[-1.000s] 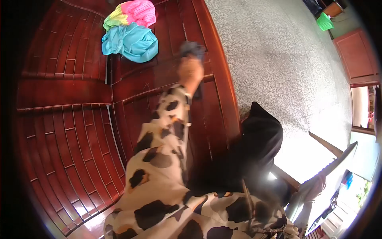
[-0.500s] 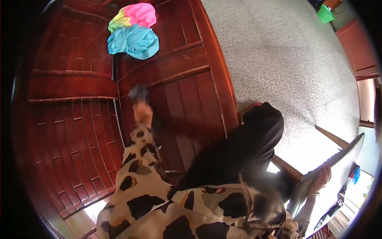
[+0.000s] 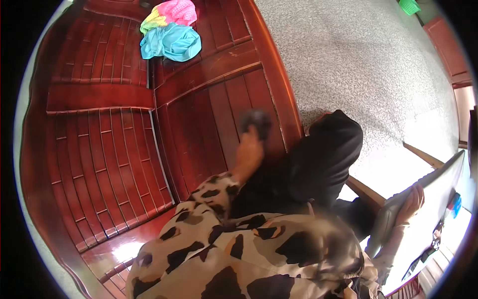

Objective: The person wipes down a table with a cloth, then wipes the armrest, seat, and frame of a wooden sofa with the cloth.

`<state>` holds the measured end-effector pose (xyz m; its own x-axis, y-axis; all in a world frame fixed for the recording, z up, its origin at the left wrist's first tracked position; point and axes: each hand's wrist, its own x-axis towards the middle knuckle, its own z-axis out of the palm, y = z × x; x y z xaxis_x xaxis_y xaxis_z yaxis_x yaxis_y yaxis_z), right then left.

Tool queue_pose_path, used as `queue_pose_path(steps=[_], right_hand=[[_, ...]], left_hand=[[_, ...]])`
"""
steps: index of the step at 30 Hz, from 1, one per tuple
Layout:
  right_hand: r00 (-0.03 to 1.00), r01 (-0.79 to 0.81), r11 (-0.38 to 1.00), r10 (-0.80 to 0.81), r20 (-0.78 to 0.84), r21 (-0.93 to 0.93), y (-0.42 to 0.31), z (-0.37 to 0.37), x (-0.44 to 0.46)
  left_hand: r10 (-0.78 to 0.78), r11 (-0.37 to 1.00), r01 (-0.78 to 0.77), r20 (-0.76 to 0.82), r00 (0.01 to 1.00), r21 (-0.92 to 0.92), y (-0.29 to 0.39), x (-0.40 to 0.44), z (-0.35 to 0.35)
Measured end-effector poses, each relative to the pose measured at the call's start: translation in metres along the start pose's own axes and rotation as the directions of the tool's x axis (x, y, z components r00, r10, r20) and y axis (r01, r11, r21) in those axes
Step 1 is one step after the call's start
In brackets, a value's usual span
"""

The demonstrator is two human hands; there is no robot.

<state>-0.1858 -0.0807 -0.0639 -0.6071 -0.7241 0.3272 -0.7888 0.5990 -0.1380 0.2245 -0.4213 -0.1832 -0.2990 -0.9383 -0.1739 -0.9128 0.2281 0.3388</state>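
My left hand (image 3: 250, 148) is closed round a dark cloth (image 3: 256, 122), which is blurred by motion. Both are over the slatted seat of a reddish-brown wooden bench (image 3: 196, 144), near its front edge. Over on the right, my right hand (image 3: 411, 202) lies along the edge of a bright-topped table (image 3: 428, 224), its fingers stretched out and holding nothing I can see. A black-clad bent knee (image 3: 336, 144) is beside the bench's front edge.
A turquoise cloth (image 3: 174, 42) and a pink-and-yellow knitted cloth (image 3: 177, 12) lie bunched at the bench's far end. The slatted backrest (image 3: 107, 164) rises on the left. Speckled grey floor (image 3: 343, 55) extends on the right, with a green basket (image 3: 410, 6) far off.
My left hand has swept the dark cloth from beside the backrest rightward to the seat's front edge. My right hand stays on the table edge. The view has shifted slightly.
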Motion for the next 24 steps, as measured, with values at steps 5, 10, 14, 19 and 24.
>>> queue_pose_path(steps=[5,10,14,19,24], right_hand=[[1.000,0.011,1.000,-0.011,0.003,-0.013,-0.007,-0.003,0.003],[1.000,0.007,0.999,-0.006,-0.006,0.048,-0.013,-0.003,0.003],[1.000,0.004,0.999,-0.003,-0.009,0.054,0.003,0.005,0.001],[0.999,0.036,0.999,-0.036,0.002,0.006,-0.003,-0.002,0.002],[1.000,0.022,1.000,-0.022,0.015,0.013,-0.004,-0.002,0.004]], left_hand=[[0.456,0.887,-0.450,0.050,0.888,-0.107,0.048,0.021,0.001],[0.110,0.987,-0.103,-0.044,0.993,0.127,-0.064,0.007,-0.029],[-0.341,0.878,0.404,-0.258,0.904,0.255,-0.260,-0.046,-0.020],[-0.684,0.150,0.986,-0.728,0.046,-0.079,-0.315,-0.135,0.034],[-0.382,0.920,0.373,0.062,0.922,0.119,-0.148,-0.131,-0.017]])
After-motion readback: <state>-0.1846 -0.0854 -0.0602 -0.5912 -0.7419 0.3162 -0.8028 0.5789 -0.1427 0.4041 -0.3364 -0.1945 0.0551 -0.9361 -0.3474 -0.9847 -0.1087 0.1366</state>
